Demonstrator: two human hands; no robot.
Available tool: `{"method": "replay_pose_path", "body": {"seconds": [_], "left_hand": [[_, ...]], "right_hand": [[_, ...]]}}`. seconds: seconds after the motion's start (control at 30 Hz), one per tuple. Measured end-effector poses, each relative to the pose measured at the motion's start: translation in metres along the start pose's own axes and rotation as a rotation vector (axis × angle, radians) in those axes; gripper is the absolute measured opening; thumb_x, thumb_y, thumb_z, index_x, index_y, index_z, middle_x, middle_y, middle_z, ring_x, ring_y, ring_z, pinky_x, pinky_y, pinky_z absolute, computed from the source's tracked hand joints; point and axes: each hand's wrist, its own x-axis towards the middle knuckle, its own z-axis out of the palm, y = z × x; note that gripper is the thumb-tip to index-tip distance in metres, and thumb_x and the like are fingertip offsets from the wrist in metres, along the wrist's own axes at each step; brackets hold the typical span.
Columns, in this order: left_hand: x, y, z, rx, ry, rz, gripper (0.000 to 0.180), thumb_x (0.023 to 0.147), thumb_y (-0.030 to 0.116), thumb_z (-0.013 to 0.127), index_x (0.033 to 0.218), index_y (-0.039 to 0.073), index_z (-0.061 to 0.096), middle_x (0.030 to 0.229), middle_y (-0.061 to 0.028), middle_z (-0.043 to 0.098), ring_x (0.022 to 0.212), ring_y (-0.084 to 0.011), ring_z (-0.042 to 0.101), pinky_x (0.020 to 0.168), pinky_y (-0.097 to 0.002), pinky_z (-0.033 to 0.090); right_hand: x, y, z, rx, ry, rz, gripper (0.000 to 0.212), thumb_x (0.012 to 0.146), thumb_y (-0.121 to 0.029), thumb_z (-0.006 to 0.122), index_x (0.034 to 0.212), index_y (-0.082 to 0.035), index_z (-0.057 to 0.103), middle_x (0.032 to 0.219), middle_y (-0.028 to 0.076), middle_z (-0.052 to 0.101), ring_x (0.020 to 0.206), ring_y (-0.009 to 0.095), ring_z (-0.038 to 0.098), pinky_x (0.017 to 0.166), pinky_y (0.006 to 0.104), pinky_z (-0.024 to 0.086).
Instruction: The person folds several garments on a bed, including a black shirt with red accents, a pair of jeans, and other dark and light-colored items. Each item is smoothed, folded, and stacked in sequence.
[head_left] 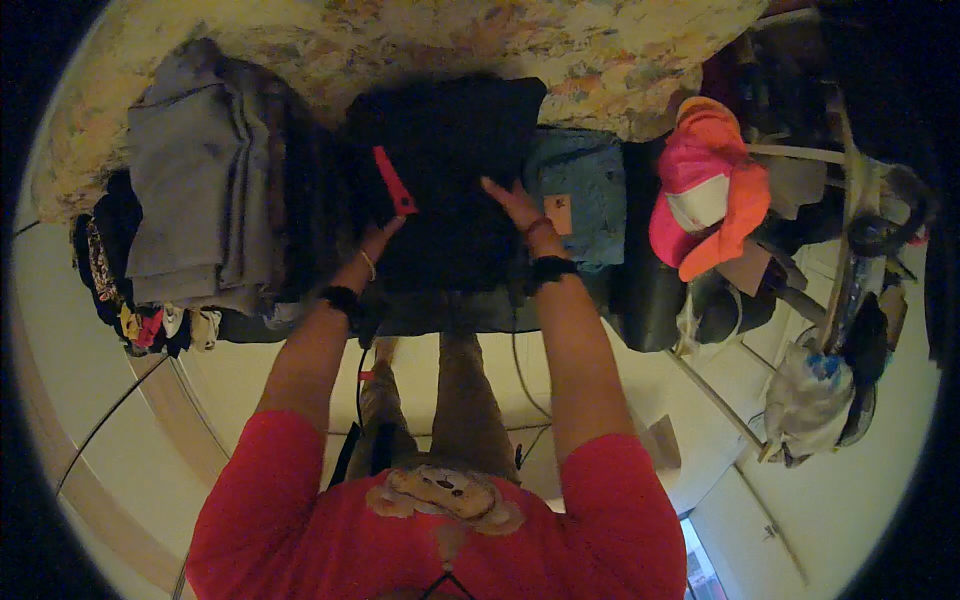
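Note:
A black folded cloth or garment [450, 120] lies between my two hands. My left hand [382, 238] is at its near left part, thumb side showing, with the other fingers lost in the dark. A narrow red strip [393, 182] on the black cloth ends right by that hand's fingertips. On the right part of the cloth rests my right hand [518, 208], thumb and fingers spread apart. Close beside it are folded blue jeans [590, 195] with a tan patch.
Stacked grey folded clothes [190, 190] stand to the left. At right sit a pink and orange cap [705, 190] and a rack [845, 180] with hanging items, including a pale bag [805, 400]. A floral cover [600, 60] spreads behind. A cable [517, 370] hangs down in front.

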Motion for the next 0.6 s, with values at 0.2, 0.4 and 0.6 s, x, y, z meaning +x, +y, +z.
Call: {"method": "replay_pose_path", "body": {"seconds": [0.2,0.4,0.6], "left_hand": [[0.004,-0.025,-0.013,0.056,0.044,0.077,0.086,0.074,0.055,0.062,0.135,0.001,0.033,0.135,-0.0134,0.039,0.123,-0.027,0.038,0.103,-0.0337,0.026],[0.003,-0.058,-0.03,-0.091,0.046,-0.06,0.081,0.076,0.055,0.06,0.133,0.002,0.036,0.134,-0.0111,0.041,0.119,-0.0234,0.041,0.102,-0.032,0.028],[0.007,-0.059,-0.06,0.003,0.209,-0.082,0.077,0.077,0.059,0.057,0.127,0.001,0.045,0.126,-0.0122,0.049,0.113,-0.0236,0.046,0.093,-0.0332,0.038]], "right_hand": [[0.048,0.102,-0.02,-0.027,0.156,0.01,0.078,0.082,-0.058,0.047,0.136,-0.003,0.033,0.139,0.019,0.034,0.129,0.032,0.032,0.106,0.0357,0.024],[0.071,0.117,0.005,-0.475,0.184,-0.138,0.058,0.088,-0.036,0.046,0.136,-0.006,0.032,0.136,0.02,0.038,0.127,0.033,0.033,0.106,0.0377,0.026],[0.05,0.076,0.036,-0.379,0.053,0.114,0.058,0.086,-0.026,0.05,0.139,-0.019,0.027,0.133,0.023,0.04,0.125,0.036,0.037,0.104,0.0418,0.03]]}}
